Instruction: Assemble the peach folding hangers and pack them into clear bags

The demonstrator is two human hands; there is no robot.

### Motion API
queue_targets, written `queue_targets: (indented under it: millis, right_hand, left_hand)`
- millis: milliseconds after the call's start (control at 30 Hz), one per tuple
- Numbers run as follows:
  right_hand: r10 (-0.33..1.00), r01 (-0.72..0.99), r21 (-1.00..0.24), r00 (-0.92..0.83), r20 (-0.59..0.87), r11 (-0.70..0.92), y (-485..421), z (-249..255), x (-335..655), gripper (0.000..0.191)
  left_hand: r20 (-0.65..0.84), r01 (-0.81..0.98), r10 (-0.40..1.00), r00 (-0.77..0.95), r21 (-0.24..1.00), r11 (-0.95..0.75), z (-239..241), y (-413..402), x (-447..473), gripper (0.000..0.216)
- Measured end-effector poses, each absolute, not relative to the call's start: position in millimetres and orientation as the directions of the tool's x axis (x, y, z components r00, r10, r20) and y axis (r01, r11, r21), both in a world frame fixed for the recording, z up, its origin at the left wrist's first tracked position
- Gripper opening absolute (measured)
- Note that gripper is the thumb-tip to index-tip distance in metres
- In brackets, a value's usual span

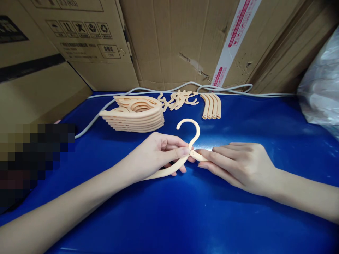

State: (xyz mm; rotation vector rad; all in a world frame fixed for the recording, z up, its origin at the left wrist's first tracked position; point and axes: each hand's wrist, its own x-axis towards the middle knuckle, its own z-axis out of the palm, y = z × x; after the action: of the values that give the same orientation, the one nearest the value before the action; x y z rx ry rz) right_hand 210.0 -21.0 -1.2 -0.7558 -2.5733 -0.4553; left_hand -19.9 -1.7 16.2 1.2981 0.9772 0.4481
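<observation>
A cream plastic clothes hanger [197, 131] is held over the blue table, its hook curving up and pointing left. My left hand [150, 155] pinches it at the joint below the hook, thumb in front. One curved hanger arm [167, 171] runs down to the left under that hand. From the joint a second, shorter-looking arm [199, 156] extends right, and my right hand [243, 165] grips it between thumb and fingers. Its far end is hidden by those fingers.
Behind my left hand lies a stack of cream hanger pieces [135, 120]. Loose hooks [180, 99] are piled beside it, then several curved arms [212, 106] in a row. A white cable [92, 128], cardboard boxes [169, 42] and a clear plastic bag [320, 81] border the blue table [169, 218].
</observation>
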Motion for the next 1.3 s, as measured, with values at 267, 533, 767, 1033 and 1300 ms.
queue_targets:
  millis: [267, 533, 767, 1033, 1300]
  right_hand:
    - [0.492, 0.591, 0.086, -0.736, 0.465, 0.802, -19, -3, 210, 0.028]
    - [0.649, 0.671, -0.14, -0.609, 0.456, 0.728, -11, -4, 211, 0.02]
    - [0.615, 0.626, -0.155, -0.635, 0.468, 0.764, -9, -7, 210, 0.019]
    - [0.706, 0.728, -0.164, -0.544, 0.453, 0.666, -8, -7, 211, 0.012]
    - [0.896, 0.743, -0.502, -0.342, 0.283, 0.442, -1, -7, 215, 0.023]
  left_hand:
    - [-0.299, 0.287, 0.784, 0.544, 0.944, 0.161, 18, -4, -17, 0.017]
    - [0.031, 0.65, 0.753, 0.657, 0.483, -0.587, 19, -13, -26, 0.023]
    - [0.048, 0.673, 0.725, 0.687, 0.332, -0.66, 12, -8, -28, 0.028]
    - [0.134, 0.694, 0.751, 0.646, 0.305, -0.652, 14, -9, -30, 0.024]
    - [0.164, 0.712, 0.756, 0.634, 0.259, -0.653, 15, -12, -30, 0.025]
